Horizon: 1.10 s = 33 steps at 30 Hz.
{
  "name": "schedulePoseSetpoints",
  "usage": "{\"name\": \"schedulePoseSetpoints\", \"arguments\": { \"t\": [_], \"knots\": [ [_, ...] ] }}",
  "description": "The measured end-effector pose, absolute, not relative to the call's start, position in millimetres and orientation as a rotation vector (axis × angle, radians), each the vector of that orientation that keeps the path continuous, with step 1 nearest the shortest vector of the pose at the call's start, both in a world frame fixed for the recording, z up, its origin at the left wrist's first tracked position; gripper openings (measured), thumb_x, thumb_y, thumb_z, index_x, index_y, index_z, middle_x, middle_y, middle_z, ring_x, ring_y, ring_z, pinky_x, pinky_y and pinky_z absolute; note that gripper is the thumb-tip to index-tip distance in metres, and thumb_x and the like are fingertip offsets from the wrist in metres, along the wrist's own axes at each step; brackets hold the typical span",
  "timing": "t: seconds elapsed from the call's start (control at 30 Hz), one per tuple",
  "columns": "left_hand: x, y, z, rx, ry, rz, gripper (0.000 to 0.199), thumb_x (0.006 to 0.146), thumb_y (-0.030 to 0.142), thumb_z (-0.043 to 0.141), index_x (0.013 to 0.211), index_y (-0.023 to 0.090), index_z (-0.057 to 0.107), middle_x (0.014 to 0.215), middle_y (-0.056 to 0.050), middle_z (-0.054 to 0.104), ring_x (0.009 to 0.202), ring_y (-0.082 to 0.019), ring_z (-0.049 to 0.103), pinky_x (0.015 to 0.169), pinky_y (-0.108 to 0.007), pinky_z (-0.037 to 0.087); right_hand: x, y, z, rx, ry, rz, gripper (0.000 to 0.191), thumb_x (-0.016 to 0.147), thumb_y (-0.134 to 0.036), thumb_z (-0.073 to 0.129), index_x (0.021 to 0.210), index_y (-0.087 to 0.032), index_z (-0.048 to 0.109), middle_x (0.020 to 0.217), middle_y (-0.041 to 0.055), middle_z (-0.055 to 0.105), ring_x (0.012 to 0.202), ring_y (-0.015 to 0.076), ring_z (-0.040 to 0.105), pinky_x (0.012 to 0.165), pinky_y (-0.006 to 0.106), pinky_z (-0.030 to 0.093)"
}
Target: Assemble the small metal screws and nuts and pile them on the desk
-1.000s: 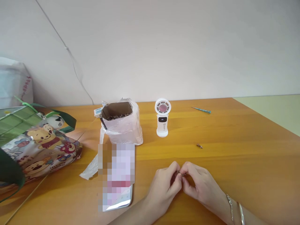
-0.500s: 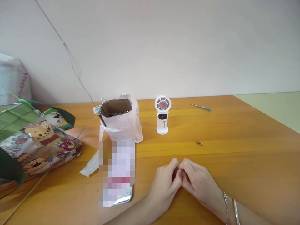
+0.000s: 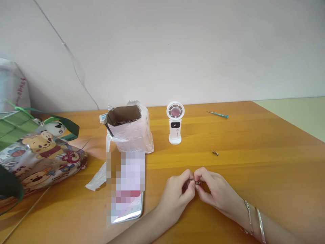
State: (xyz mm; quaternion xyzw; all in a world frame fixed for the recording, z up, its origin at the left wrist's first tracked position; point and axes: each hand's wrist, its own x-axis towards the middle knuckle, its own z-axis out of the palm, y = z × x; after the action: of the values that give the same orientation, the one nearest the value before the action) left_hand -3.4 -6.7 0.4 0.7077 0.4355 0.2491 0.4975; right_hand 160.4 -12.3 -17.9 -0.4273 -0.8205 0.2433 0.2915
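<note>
The left hand (image 3: 175, 198) and right hand (image 3: 218, 193) are together, their fingertips (image 3: 191, 176) pinching a small metal part (image 3: 197, 182) (too small to identify) over the wooden table (image 3: 254, 169). Near them lies a similar part (image 3: 215, 153), with a white fan (image 3: 175, 122) and a screwdriver (image 3: 217, 115) farther off.

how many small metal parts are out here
2: one small metal part pinched between left hand and right hand, a second small metal part on the wooden table beyond them; the cardboard box may hide more
</note>
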Motion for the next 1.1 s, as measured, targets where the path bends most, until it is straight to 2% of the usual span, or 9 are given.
{"name": "schedulePoseSetpoints", "arguments": {
  "t": [0.2,0.53,0.87,1.1],
  "knots": [
    [-2.9,-6.2,-1.7,1.739,1.089,0.622,0.016,0.086,0.022,0.036,0.07,0.019,0.038,0.058,0.006,0.036,0.054,-0.009,0.032,0.051,-0.021,0.025,155.7,-14.6,-19.8,-1.169,-2.173,0.478,0.015,0.081,-0.012,0.038,0.084,-0.024,0.03,0.066,-0.004,0.05,0.053,0.0114,0.048,0.049,0.022,0.038],
    [-7.5,-7.5,0.4,1.718,1.116,0.676,0.017,0.09,0.024,0.031,0.076,0.02,0.039,0.059,0.005,0.042,0.055,-0.01,0.038,0.055,-0.022,0.03,165.2,-12.0,-16.1,-1.343,-2.042,0.69,0.015,0.084,-0.009,0.029,0.084,-0.024,0.032,0.065,-0.0045,0.044,0.053,0.0124,0.043,0.052,0.024,0.037],
    [-9.0,-2.6,1.9,1.616,1.11,0.709,0.017,0.09,0.031,0.04,0.09,0.02,0.052,0.066,0.002,0.058,0.062,-0.012,0.053,0.062,-0.021,0.038,174.2,-3.6,-10.9,-1.283,-1.837,1.028,0.014,0.09,-0.02,0.036,0.092,-0.023,0.049,0.086,0.0014,0.062,0.084,0.0152,0.06,0.074,0.029,0.046],
    [-9.6,-0.4,-0.3,1.582,1.11,0.722,0.018,0.089,0.032,0.043,0.092,0.019,0.054,0.07,0.0,0.065,0.067,-0.014,0.06,0.065,-0.022,0.043,173.6,-4.4,-7.2,-1.266,-1.589,1.221,0.008,0.091,-0.029,0.041,0.091,-0.024,0.046,0.087,0.0024,0.066,0.092,0.0169,0.063,0.08,0.031,0.049]
  ]
}}
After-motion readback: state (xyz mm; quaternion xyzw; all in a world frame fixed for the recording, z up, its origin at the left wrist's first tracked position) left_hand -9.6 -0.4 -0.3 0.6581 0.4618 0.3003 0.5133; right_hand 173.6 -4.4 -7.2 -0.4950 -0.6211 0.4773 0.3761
